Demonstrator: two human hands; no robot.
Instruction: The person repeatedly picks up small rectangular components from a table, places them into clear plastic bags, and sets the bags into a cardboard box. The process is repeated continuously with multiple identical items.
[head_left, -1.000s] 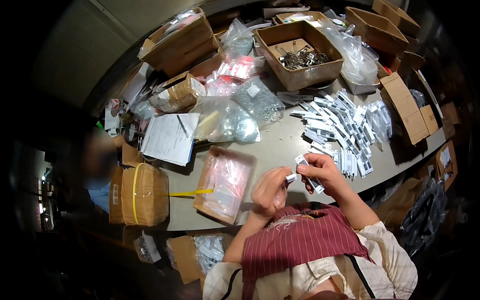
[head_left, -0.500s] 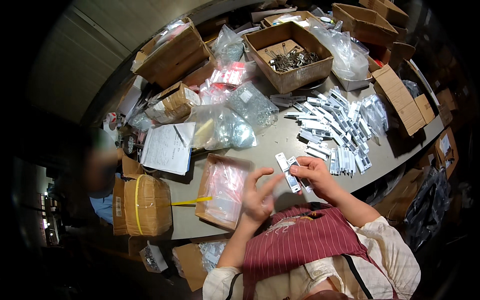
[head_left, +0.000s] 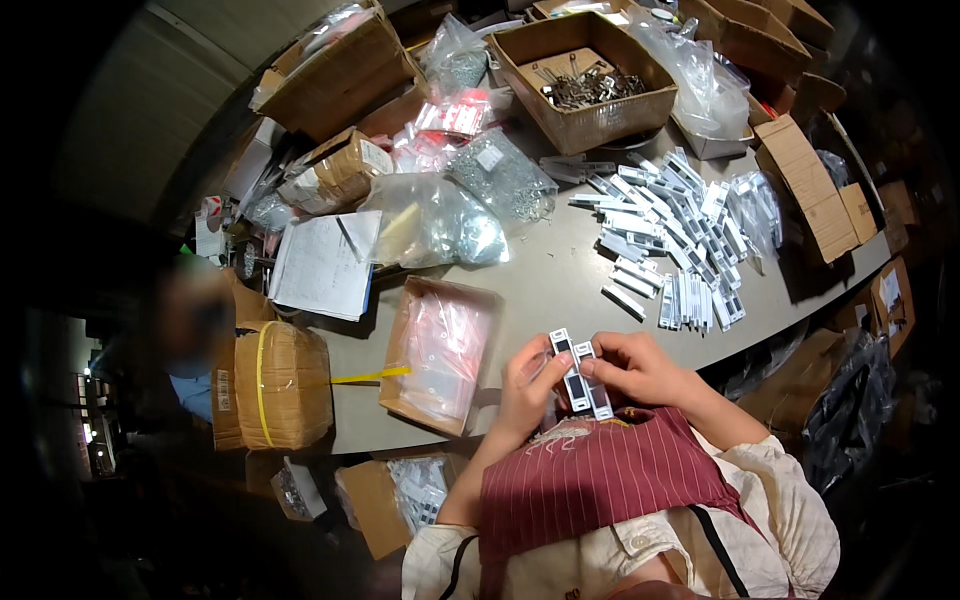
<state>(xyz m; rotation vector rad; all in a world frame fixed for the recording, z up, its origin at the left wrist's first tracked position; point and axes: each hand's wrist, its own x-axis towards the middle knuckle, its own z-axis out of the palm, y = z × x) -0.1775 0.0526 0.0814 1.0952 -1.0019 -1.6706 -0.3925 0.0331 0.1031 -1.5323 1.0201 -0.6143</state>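
Two narrow white pieces with dark middles and a slot at each end are held side by side, slightly offset, in front of my apron. My left hand (head_left: 528, 388) grips the left slotted white piece (head_left: 561, 345), its thumb pressed on the face. Around the right slotted white piece (head_left: 600, 402) my right hand (head_left: 640, 366) is closed, thumb on top. The fingers behind both pieces are hidden. Beyond my right hand lies a large pile of similar white pieces (head_left: 690, 235), some stacked on edge in a row.
An open carton of clear bags (head_left: 397, 375) sits left of my hands. Farther back are a cardboard box of metal parts (head_left: 590, 125), a bag of small hardware (head_left: 500, 175) and paper sheets (head_left: 320, 268) with a pen. A strapped carton (head_left: 290, 385) stands at the left, near a blurred person.
My left hand, spread and blurred before, has closed on the left piece. Both pieces sat in my right hand earlier. The whole view has shifted slightly.
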